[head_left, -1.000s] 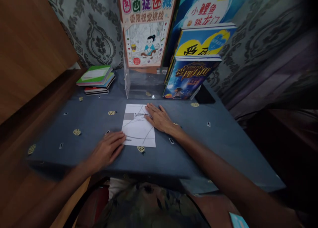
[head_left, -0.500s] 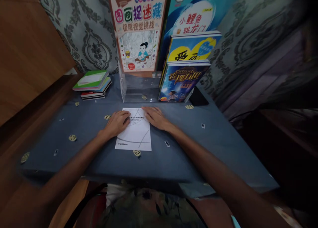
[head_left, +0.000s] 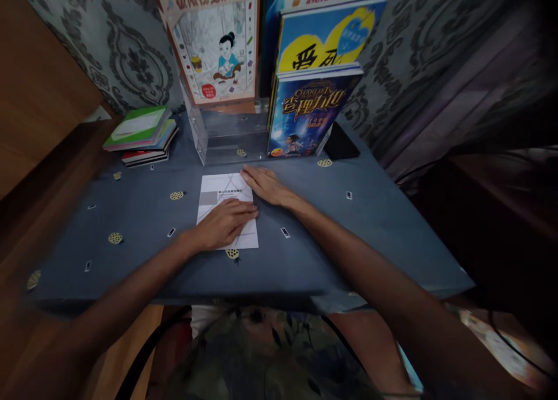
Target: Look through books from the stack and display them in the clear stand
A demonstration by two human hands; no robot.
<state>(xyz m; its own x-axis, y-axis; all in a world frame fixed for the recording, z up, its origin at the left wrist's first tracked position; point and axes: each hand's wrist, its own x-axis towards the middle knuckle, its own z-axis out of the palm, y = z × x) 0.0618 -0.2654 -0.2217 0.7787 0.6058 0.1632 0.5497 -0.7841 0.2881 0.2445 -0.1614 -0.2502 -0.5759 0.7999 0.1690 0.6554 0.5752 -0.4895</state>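
Nearest the front edge of the desk point(head_left: 314, 266), the left hand point(head_left: 224, 222) lies across the lower half of a printed white paper point(head_left: 226, 190), fingers straight, together, gripping nothing. The paper lies flat, roughly midway between the desk's side edges. Just beyond, the right hand point(head_left: 268, 186) covers its upper right corner, fingers likewise extended, clasping nothing. Light, even pressure probably serves best, the right steadying that corner. Toward the back edge stand books point(head_left: 300, 121).

A home, shown by the patterned curtain point(head_left: 139, 63), storybooks point(head_left: 307, 118) and pineapple-print tablecloth point(head_left: 375, 205).
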